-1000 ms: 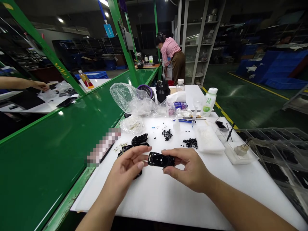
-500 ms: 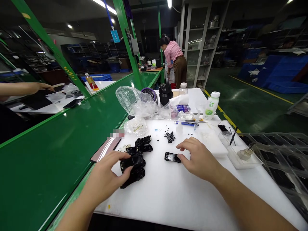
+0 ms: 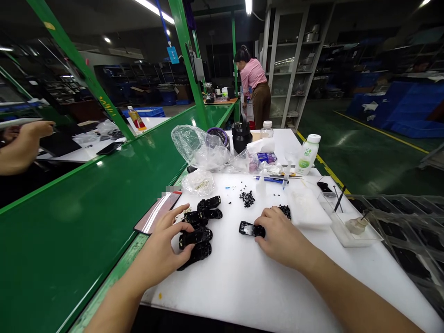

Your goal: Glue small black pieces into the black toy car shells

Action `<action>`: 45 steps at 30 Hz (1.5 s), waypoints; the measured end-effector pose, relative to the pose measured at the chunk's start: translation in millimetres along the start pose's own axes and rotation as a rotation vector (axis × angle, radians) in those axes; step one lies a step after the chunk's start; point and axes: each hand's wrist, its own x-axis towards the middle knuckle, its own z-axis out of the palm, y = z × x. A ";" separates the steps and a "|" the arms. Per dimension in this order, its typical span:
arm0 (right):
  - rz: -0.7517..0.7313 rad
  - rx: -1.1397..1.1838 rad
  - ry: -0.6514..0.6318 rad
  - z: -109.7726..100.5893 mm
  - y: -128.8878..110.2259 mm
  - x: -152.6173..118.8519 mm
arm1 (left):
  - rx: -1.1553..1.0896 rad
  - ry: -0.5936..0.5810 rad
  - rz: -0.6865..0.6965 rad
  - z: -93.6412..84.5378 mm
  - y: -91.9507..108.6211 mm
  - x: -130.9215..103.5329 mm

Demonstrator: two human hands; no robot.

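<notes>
My left hand [image 3: 163, 249] has its thumb and index finger on either side of a glossy black car-shaped shell [image 3: 196, 237], at the left of the white table. Other black car-shaped shells [image 3: 209, 202] lie close around it in a loose group, partly hidden by my fingers. Over to the right, my right hand [image 3: 279, 236] pinches the right end of a single black car-shaped shell [image 3: 247, 228] that lies on the table. Behind that shell sits a pile of tiny black parts [image 3: 247, 199]; a second pile [image 3: 286, 211] shows just past my right knuckles.
A phone-like slab [image 3: 157, 212] lies by the green ledge [image 3: 114, 199]. Plastic bags [image 3: 201, 148], a black bottle [image 3: 242, 136], a white bottle [image 3: 308, 155] and a blue pen [image 3: 272, 179] stand or lie behind. Clear trays [image 3: 360, 236] are at right. A co-worker's hand [image 3: 31, 138] shows far left.
My right fingers have closed on the shell's end, which only the thumb seemed to touch before. The shell at my left hand has shifted slightly rightward. The co-worker's hand has moved left.
</notes>
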 end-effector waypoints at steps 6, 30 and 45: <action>-0.034 -0.027 -0.010 -0.2 -4.0 -0.3 | 0.014 0.026 0.014 3.8 -5.6 -2.1; -0.160 0.176 -0.064 1.1 -11.6 -3.8 | 0.467 -0.376 -0.176 19.8 -52.2 185.3; -0.138 0.257 -0.046 5.1 -6.6 -1.3 | 0.419 -0.244 -0.259 0.9 -48.5 162.3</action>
